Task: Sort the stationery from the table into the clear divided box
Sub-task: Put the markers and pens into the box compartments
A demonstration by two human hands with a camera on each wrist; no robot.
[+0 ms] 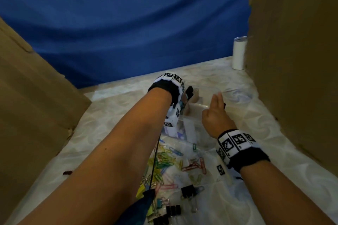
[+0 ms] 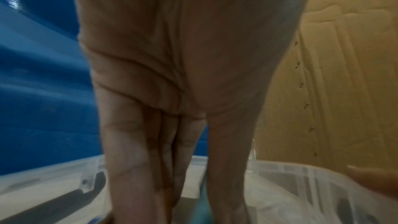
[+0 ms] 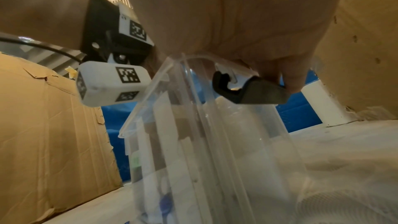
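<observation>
The clear divided box (image 1: 201,105) stands on the table between my hands. My left hand (image 2: 189,210) points straight down into it, and a small teal thing (image 2: 203,205), blurred, looks pinched between thumb and fingers. From the head view only the left wristband (image 1: 170,84) shows. My right hand (image 1: 216,107) is at the box's right rim, its fingertips (image 3: 290,81) gripping a black clasp (image 3: 247,91) hooked on the rim. Coloured paper clips (image 1: 168,159) and black binder clips (image 1: 188,191) lie loose in front of the box (image 3: 193,125).
Cardboard walls stand on the left (image 1: 36,106) and right (image 1: 296,60), with a blue cloth (image 1: 128,23) behind. A white cylinder (image 1: 238,53) stands at the back right. A small dark red thing (image 1: 67,172) lies at the left. The table cover (image 1: 274,133) is pale and patterned.
</observation>
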